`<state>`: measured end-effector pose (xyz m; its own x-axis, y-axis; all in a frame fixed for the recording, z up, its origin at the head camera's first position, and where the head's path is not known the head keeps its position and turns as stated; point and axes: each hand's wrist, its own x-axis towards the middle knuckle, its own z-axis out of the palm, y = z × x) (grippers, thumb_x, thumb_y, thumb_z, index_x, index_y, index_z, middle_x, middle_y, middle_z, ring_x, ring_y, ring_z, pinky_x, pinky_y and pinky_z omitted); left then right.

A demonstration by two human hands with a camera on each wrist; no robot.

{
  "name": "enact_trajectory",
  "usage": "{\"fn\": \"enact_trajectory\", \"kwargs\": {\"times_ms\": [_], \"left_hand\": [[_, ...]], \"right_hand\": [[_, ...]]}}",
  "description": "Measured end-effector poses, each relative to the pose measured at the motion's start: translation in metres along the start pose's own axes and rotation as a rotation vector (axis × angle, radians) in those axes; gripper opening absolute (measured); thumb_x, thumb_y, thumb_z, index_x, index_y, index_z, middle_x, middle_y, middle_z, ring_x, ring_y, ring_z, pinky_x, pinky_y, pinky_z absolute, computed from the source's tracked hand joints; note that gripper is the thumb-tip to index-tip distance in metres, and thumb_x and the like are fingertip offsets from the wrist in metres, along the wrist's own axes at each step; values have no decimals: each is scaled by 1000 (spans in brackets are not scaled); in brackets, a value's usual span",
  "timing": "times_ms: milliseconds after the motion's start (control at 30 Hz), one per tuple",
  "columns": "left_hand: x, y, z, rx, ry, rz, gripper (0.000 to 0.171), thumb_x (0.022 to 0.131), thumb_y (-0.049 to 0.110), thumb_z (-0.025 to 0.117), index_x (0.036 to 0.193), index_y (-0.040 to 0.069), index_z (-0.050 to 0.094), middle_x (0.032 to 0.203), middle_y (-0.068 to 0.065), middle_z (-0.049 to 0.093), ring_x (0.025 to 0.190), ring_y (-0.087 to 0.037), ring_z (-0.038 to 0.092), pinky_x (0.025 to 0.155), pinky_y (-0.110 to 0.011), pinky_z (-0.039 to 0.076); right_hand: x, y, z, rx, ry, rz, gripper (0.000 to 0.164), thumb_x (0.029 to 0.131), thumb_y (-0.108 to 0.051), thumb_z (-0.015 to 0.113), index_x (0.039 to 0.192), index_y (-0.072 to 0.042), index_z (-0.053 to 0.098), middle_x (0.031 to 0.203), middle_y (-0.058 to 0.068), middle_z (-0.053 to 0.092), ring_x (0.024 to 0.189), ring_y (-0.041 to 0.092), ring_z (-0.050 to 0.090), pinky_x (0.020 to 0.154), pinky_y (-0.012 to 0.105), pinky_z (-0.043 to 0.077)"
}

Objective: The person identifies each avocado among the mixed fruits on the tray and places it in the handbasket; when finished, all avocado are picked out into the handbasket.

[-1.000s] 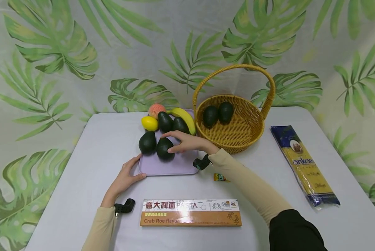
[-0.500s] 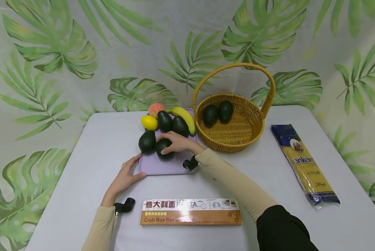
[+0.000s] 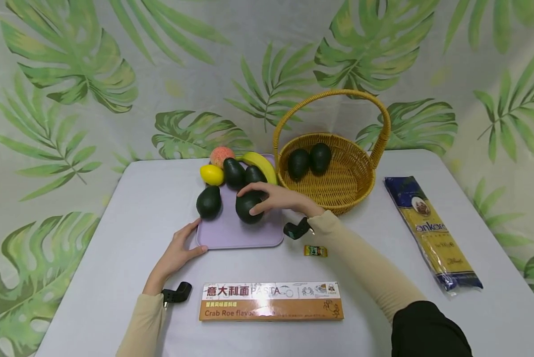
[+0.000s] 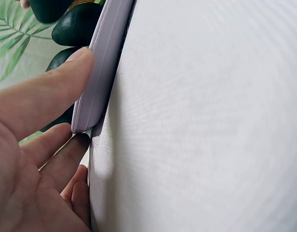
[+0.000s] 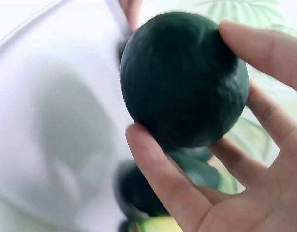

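My right hand (image 3: pixel 277 197) holds a dark green avocado (image 3: pixel 248 207) above the right half of a lilac tray (image 3: pixel 231 241). In the right wrist view, thumb and fingers curl round the avocado (image 5: pixel 185 79), and its shadow falls on the tray. My left hand (image 3: pixel 184 250) grips the tray's front left corner; the left wrist view has the thumb on the tray's rim (image 4: pixel 101 72) and the fingers at its corner. Another avocado (image 3: pixel 208 203) lies at the tray's left. Two more avocados (image 3: pixel 234 173) lie behind, one partly hidden by my right hand, among a lemon (image 3: pixel 211 175), a peach (image 3: pixel 221 155) and a banana (image 3: pixel 262 165).
Right of the tray stands a wicker basket (image 3: pixel 338 191) with a tall handle and two avocados (image 3: pixel 320 158) inside. A small wrapped snack (image 3: pixel 315 251) lies near my right forearm. In front is a pasta box (image 3: pixel 271 301); a yellow-blue pasta packet (image 3: pixel 432 233) lies far right.
My right hand first closes round the front avocado, then lifts it off the tray and carries it rightward. My left hand stays at the tray corner.
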<state>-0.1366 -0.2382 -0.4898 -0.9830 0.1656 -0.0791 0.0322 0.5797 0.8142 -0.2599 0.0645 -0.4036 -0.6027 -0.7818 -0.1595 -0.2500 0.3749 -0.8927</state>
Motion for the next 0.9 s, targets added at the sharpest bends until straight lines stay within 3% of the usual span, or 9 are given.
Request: {"fn": "enact_trajectory", "kwargs": {"times_ms": [133,333,500,700,900], "left_hand": [[0,0,0,-4,-3,-5,79,87,24,72,151,8,27,153,-21,24,140,-41,10,107,-65,10],[-1,0,0,-6,-8,-11,79,87,25,71,151,8,27,153,-21,23,140,-41,9,107,-66,10],[-1,2,0,-9,-10,-11,79,88,24,71,151,7,27,153,-22,22,140,-42,9,106,-66,9],[0,2,0,-7,-10,-12,79,88,22,71,151,7,26,152,-23,22,140,-42,9,106,-66,9],[0,2,0,-10,-11,-12,79,88,23,71,151,7,27,152,-23,22,140,-42,9,106,-66,10]], "right_hand": [[-28,-2,-18,22,16,-34,50,87,-25,71,134,-25,54,140,1,42,111,27,49,85,38,49],[-73,-3,-47,29,79,-34,49,89,-27,67,136,-28,51,143,-3,41,120,26,45,96,45,40],[-104,7,-73,62,160,-16,52,90,-23,66,139,-22,49,146,1,37,122,27,43,98,49,38],[-135,32,-101,114,283,51,51,91,-18,62,140,-16,47,151,2,27,132,26,31,101,55,32],[-154,46,-121,124,391,127,53,93,-18,61,142,-15,42,151,-2,23,122,26,44,98,48,39]]}}
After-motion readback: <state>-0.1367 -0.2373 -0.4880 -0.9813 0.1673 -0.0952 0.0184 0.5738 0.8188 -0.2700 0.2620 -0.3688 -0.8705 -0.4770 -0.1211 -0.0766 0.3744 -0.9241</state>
